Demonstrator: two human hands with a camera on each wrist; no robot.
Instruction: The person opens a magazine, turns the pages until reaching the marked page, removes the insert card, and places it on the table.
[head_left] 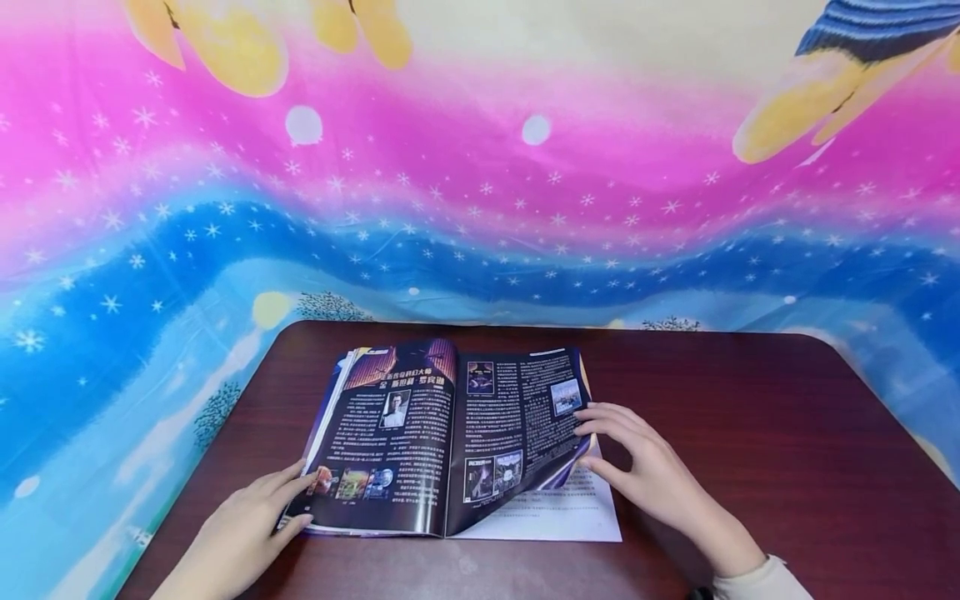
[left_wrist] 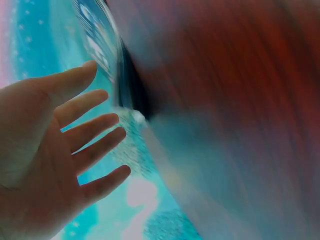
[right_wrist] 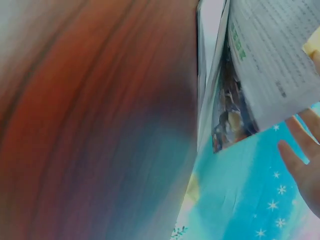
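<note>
The magazine (head_left: 442, 433) lies open on the dark wooden surface (head_left: 750, 433), toward its middle-left, showing a dark printed spread with small photographs. The right-hand page (head_left: 517, 433) is lifted off the stack and curls upward at its lower corner; a white text page (head_left: 555, 508) shows beneath it. The right hand (head_left: 645, 467) rests at that page's outer edge, fingertips on the paper, fingers fairly straight and slightly spread; whether the thumb is tucked under the sheet cannot be told from the head view. The right wrist view shows the raised page from below with only fingertips (right_wrist: 300, 150) at the frame edge, and settles nothing further. The left hand (head_left: 247, 525) lies at the lower left corner of the magazine, fingers extended and apart, touching the left page edge and apparently steadying it; the left wrist view confirms an open, spread palm (left_wrist: 50, 145). Judged status: the page turn is begun but incomplete, the sheet being raised and not yet carried across the spine. A bright pink-and-blue cloth (head_left: 480, 208) hangs behind the surface.
</note>
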